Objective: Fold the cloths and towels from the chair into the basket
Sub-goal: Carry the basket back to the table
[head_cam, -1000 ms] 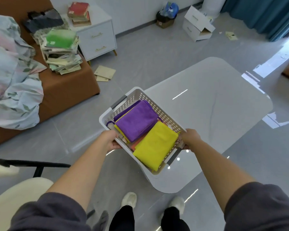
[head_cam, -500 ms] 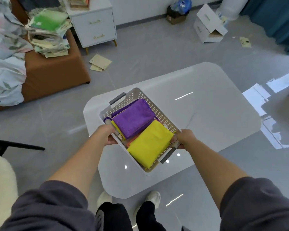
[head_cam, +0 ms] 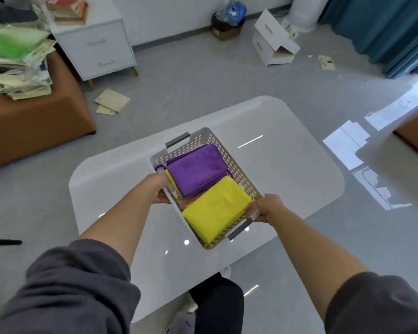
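Head view. Your left hand (head_cam: 158, 189) grips the left long wall of the white perforated plastic basket (head_cam: 223, 148), thumb over the rim. Your right hand (head_cam: 267, 206) holds the opposite wall at lower centre, its fingers curled under and mostly hidden. The basket lies at centre frame over the glossy white rounded table (head_cam: 287, 174). You cannot tell whether its base rests on the top.

Hazards, as judged:
- You hold the thin walls, not the grey bar handles (head_cam: 177, 139), so the plastic may flex and the basket tip.
- A tilt toward you would let the folded yellow microfibre cloth (head_cam: 215, 208) slide off its pile and lose its fold.
- The basket's near corner reaches toward the table's near edge. Set down there on the slick top, it could skid off.

Count:
- One basket with two handles.
- Two hands, both on it.
- Two cloths on top, the yellow one and a folded purple microfibre cloth (head_cam: 197, 171), touching side by side.
- Beneath them at least two more edges show, one yellow and one orange. The full number is hidden.
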